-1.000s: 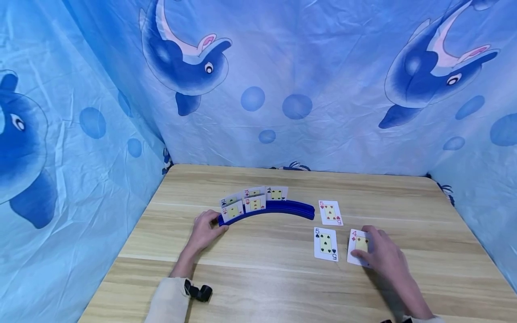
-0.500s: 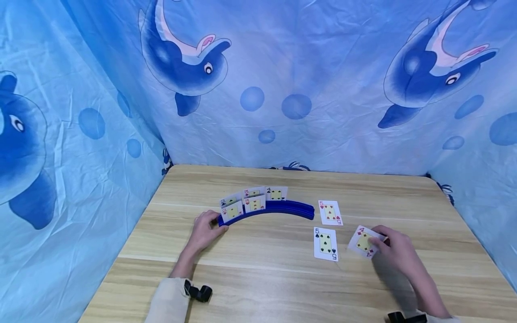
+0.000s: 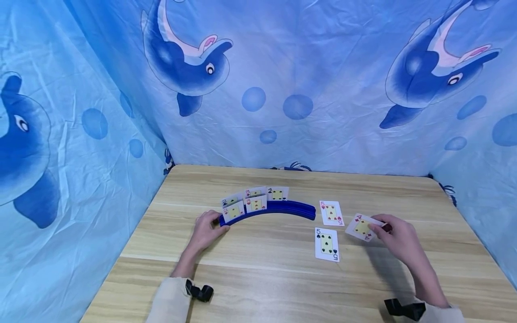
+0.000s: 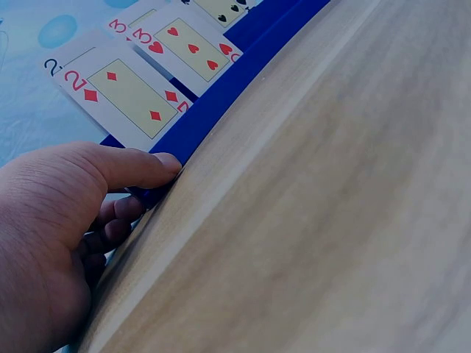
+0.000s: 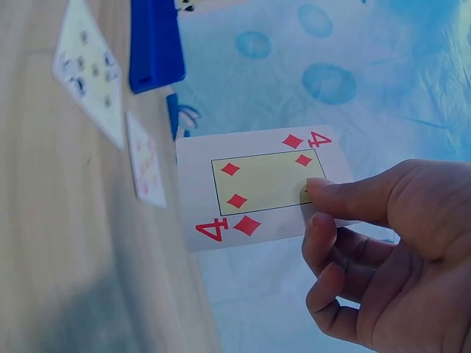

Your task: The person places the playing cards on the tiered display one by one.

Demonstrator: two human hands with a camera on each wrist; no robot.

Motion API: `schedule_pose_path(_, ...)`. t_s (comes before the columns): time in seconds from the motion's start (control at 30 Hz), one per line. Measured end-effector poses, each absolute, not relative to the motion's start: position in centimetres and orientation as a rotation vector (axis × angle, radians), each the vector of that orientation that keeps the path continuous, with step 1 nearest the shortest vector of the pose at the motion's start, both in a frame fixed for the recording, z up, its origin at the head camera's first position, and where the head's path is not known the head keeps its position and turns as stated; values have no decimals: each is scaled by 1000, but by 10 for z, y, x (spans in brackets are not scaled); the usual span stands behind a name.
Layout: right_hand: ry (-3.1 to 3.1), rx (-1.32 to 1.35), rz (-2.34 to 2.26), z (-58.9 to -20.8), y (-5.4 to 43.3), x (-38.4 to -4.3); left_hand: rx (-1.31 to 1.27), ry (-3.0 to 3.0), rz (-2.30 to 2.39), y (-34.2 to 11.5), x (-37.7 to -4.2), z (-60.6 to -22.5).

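My right hand (image 3: 400,235) pinches the four of diamonds (image 5: 254,184) by one short edge, thumb on its face and fingers curled behind, raised above the table. My left hand (image 3: 206,231) grips the left end of a curved blue card holder (image 3: 291,207), its thumb along the front. In the holder's left half stand the two of diamonds (image 4: 121,95) and three of hearts (image 4: 184,48) in front. Behind them, partly covered, are a black two (image 3: 231,198) and a red three (image 3: 254,192). The four of spades (image 3: 278,194) stands right of these.
Face up on the wooden table (image 3: 258,278), right of the holder, lie the five of hearts (image 3: 331,213) and, nearer me, the five of spades (image 3: 326,244). A blue dolphin-print cloth (image 3: 339,148) hangs behind the table and along both sides.
The four of diamonds lay flat on the table under my right hand; now it is lifted, turned and slightly farther from me. My left hand has kept its place on the holder.
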State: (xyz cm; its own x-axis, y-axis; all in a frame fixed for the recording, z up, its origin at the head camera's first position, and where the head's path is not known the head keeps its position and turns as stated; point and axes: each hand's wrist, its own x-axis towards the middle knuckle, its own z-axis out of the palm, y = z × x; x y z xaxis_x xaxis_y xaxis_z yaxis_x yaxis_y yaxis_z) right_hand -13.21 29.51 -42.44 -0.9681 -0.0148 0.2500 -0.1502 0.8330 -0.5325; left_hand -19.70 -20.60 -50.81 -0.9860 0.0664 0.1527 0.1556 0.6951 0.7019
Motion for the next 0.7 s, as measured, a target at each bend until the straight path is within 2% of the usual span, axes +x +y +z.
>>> schedule_pose_path(0.7, -2617, 203, 985, -405, 249, -167, -170, -2792, -1167, -206, -197, -509)
